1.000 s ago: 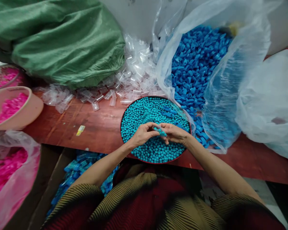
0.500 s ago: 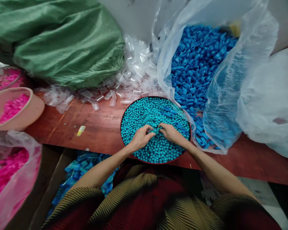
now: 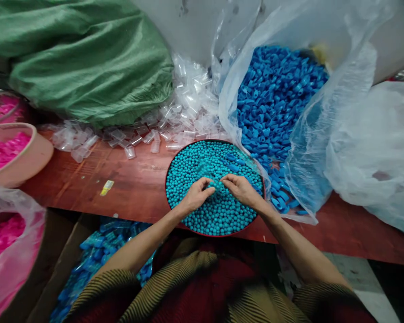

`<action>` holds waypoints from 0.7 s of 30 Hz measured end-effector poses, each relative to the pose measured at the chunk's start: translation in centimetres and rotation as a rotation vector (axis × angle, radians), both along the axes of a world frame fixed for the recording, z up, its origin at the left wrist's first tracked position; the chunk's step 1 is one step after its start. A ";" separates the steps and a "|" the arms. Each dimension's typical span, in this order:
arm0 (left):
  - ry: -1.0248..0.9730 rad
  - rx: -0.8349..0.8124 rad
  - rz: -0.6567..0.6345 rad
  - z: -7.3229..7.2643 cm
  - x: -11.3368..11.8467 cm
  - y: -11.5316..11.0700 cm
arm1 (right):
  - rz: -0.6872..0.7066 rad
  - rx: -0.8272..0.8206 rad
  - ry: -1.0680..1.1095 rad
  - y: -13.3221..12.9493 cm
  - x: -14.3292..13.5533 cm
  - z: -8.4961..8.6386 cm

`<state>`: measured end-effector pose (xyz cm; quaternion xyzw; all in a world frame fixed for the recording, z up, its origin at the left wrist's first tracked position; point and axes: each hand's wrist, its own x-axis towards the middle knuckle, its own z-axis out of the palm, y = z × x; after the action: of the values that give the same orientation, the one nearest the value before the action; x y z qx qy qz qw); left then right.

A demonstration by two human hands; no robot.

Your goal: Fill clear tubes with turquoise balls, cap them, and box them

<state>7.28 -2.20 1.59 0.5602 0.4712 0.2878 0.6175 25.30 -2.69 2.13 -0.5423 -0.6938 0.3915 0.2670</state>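
Note:
My two hands meet low over a round tray (image 3: 169,204) filled with turquoise beads (image 3: 218,220). My left hand (image 3: 198,195) has its thumb and fingers curved around a small see-through plastic piece (image 3: 217,184), which is hard to make out against the beads. My right hand (image 3: 239,189) is closed in a pinch at the right side of that piece; whatever its fingertips hold is too small to name. Several blue plastic caps (image 3: 234,164) lie on the beads at the tray's upper right, just beyond my right hand.
A clear bag (image 3: 229,89) of blue plastic parts (image 3: 276,94) spills beside the tray. Clear plastic cases (image 3: 191,98) are heaped behind it, near a green sack (image 3: 94,67). Pink parts fill a bowl (image 3: 42,152) at left. Below the table edge lie packed blue pieces (image 3: 97,251).
The view has shifted slightly, so most things sit a little further left and lower. Both hands stay together over the beads, with the right fingertips pinched closer.

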 end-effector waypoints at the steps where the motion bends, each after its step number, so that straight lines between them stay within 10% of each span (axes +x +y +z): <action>1: -0.030 -0.055 0.016 0.1 -0.2 -0.1 | 0.022 0.031 -0.073 -0.5 -0.1 -0.1; 10: -0.089 -0.190 0.014 0.3 -0.7 -0.6 | -0.095 0.090 -0.990 2.2 0.8 1.7; 21: -0.177 -0.194 -0.047 0.2 -1.4 -0.4 | 0.046 0.102 -0.728 2.5 1.2 0.4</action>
<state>5.84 -2.64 1.75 0.4813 0.4272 0.2746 0.7144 26.54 -0.23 2.51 -0.6164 -0.7739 0.1437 0.0203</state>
